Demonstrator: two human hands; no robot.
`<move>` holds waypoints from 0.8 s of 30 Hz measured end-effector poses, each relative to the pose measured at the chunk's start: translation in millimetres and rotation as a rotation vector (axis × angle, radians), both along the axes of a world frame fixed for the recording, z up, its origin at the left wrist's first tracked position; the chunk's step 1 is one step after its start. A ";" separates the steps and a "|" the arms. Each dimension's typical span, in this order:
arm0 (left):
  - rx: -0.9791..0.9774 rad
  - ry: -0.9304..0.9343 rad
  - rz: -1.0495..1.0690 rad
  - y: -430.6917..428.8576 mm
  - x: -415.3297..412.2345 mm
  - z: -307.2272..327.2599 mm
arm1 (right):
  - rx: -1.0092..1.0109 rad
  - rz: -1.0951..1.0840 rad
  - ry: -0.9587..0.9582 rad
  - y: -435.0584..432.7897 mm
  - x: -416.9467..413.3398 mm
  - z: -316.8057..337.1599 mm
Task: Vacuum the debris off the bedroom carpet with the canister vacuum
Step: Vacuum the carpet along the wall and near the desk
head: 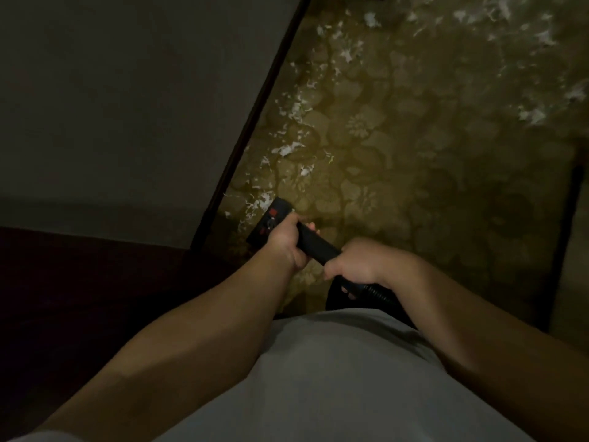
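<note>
A black vacuum wand [314,242] slants from my lap down to the carpet. Its black floor nozzle [269,220], with red marks on top, rests on the carpet near the left edge. My left hand [285,239] is closed around the wand just behind the nozzle. My right hand [357,264] grips the wand's upper end, where the ribbed black hose [379,290] starts. The olive floral carpet [414,173] carries white shredded debris [288,149] in a band along its left edge, and more white debris [535,114] lies at the far right. The canister is out of sight.
A pale wall or bed side [127,106] fills the left, ending in a dark trim strip [255,113] along the carpet. A dark low surface [79,282] lies at the lower left. A dark upright edge [567,237] borders the carpet on the right. My grey shirt [334,378] fills the bottom.
</note>
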State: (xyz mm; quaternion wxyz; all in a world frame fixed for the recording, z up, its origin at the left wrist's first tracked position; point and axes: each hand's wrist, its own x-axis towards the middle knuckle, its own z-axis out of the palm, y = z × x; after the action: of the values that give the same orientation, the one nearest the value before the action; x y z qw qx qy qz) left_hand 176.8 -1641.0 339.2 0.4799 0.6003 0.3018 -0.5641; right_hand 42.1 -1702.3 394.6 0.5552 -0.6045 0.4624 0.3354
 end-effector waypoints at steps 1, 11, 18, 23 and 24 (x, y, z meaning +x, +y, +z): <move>-0.002 -0.002 0.020 -12.0 1.5 1.1 | 0.007 0.025 0.000 -14.9 2.8 1.4; 0.008 -0.005 0.292 -72.3 41.0 -17.7 | -0.052 0.234 0.017 -96.4 61.0 -8.4; -0.011 0.038 0.350 -97.0 89.7 -34.1 | -0.105 0.328 0.054 -130.3 116.9 -19.3; 0.004 0.045 0.391 -111.3 136.2 -35.5 | -0.107 0.382 0.073 -148.1 170.3 -22.7; 0.014 0.042 0.395 -113.1 145.8 -35.0 | -0.098 0.386 0.079 -151.0 180.3 -23.8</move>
State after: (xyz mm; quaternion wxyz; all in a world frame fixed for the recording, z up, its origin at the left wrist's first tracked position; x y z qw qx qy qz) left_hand 322.6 -1754.1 304.2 0.5706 0.5210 0.4276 -0.4693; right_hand 222.4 -1853.3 370.8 0.4320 -0.6945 0.3750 0.4364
